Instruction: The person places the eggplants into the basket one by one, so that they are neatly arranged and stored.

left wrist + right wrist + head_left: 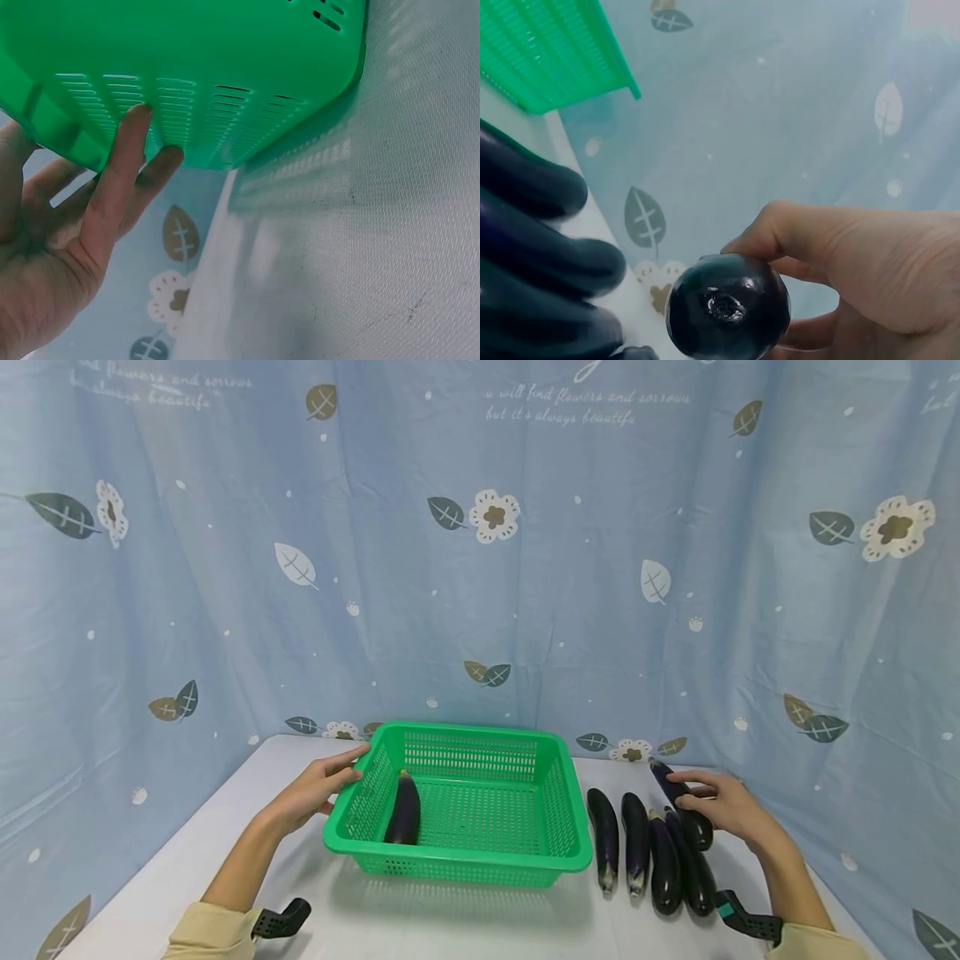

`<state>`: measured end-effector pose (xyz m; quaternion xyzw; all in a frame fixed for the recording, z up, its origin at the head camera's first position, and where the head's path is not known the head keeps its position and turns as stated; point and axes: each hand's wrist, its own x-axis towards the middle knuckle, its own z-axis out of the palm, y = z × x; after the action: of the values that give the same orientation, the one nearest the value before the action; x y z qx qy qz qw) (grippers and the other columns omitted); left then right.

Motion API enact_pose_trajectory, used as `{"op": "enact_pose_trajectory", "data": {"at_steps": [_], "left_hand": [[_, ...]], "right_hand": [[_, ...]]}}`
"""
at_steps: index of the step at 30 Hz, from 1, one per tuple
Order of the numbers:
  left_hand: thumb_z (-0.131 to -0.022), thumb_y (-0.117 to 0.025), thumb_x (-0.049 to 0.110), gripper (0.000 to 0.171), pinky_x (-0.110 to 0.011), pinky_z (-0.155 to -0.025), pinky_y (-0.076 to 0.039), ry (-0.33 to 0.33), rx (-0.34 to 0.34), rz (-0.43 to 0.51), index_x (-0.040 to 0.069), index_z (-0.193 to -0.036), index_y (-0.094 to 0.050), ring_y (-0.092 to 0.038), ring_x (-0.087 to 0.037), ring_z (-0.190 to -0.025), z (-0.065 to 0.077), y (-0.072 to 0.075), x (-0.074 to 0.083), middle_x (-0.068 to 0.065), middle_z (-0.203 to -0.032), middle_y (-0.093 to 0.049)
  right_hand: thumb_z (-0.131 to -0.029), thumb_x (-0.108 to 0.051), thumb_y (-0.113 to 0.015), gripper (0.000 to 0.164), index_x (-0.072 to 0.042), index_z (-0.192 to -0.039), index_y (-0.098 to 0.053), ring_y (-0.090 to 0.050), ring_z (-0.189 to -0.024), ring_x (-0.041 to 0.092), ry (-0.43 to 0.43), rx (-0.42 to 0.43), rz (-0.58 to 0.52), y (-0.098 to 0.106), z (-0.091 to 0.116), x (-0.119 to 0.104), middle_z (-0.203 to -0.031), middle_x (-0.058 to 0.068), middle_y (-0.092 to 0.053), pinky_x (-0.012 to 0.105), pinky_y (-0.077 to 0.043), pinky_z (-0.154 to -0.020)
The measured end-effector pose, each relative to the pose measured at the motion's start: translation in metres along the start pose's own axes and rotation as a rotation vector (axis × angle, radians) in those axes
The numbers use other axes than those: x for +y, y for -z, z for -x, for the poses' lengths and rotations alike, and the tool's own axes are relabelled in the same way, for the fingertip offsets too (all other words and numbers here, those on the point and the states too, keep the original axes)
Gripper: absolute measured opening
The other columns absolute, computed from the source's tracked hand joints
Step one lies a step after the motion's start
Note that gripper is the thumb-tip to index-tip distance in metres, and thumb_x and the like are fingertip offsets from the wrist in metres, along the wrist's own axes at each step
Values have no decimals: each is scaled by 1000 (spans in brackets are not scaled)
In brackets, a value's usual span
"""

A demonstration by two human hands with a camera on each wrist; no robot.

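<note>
My right hand (723,808) pinches a dark purple eggplant (697,827) between thumb and fingers. This eggplant lies tilted over the right end of a row of eggplants (665,868); in the right wrist view its rounded, shiny end (727,307) faces the camera. At the left of the row, a green plastic basket (457,857) stands on the table, with one eggplant (405,812) lying in its left part. With fairly straight fingers, my left hand (311,789) touches the basket's left rim. Two of its fingers (124,169) rest against the slotted outer wall in the left wrist view.
A white-covered table (450,927) carries everything. Behind it hangs a blue curtain (465,593) printed with leaves and flowers, close to the table's back edge. The nearest eggplant (604,839) in the row lies just right of the basket.
</note>
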<state>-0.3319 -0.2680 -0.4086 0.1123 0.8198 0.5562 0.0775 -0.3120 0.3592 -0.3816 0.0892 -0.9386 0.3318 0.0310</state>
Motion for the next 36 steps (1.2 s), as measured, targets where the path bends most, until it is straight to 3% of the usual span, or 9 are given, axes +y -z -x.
{"op": "enact_pose_trajectory", "data": {"at_steps": [9, 15, 22, 30, 36], "left_hand": [[-102, -51, 36, 61, -41, -74, -55, 0, -6, 11, 25, -157, -26, -30, -47, -143, -1, -2, 2, -17, -164, -16], [-102, -52, 36, 61, -43, -73, -57, -7, 1, 14, 25, -157, -27, -46, -40, -133, -1, -1, 1, -17, -163, -21], [-102, -52, 37, 61, -43, -74, -56, -8, -2, 24, 25, -157, -27, -34, -46, -141, 1, 0, -1, -17, -164, -18], [-102, -53, 35, 62, -43, -71, -57, -11, 4, 17, 24, -157, -27, -48, -37, -131, 1, -1, -3, -18, -162, -23], [-102, -52, 34, 61, -43, -71, -57, -9, 7, 27, 23, -157, -27, -48, -39, -132, 2, -2, -2, -19, -161, -24]], "right_hand": [[-94, -21, -65, 43, -2, -133, -59, -55, -115, 55, 65, 0, 59, -5, 0, -8, -138, 34, -50, 51, -55, -72], [-94, -22, -65, 42, -4, -132, -60, -56, -115, 53, 84, -17, 37, -11, -4, -16, -139, 32, -50, 53, -54, -76], [-92, -17, -66, 39, -4, -129, -63, -61, -110, 47, 126, -19, 13, -25, -8, -25, -136, 30, -54, 51, -55, -77], [-90, -17, -68, 38, -7, -127, -65, -63, -108, 43, 130, -20, -5, -37, -10, -39, -136, 27, -55, 49, -55, -78], [-90, -16, -67, 37, -7, -126, -65, -63, -108, 42, 140, -25, -18, -41, -8, -47, -135, 27, -56, 48, -55, -79]]}}
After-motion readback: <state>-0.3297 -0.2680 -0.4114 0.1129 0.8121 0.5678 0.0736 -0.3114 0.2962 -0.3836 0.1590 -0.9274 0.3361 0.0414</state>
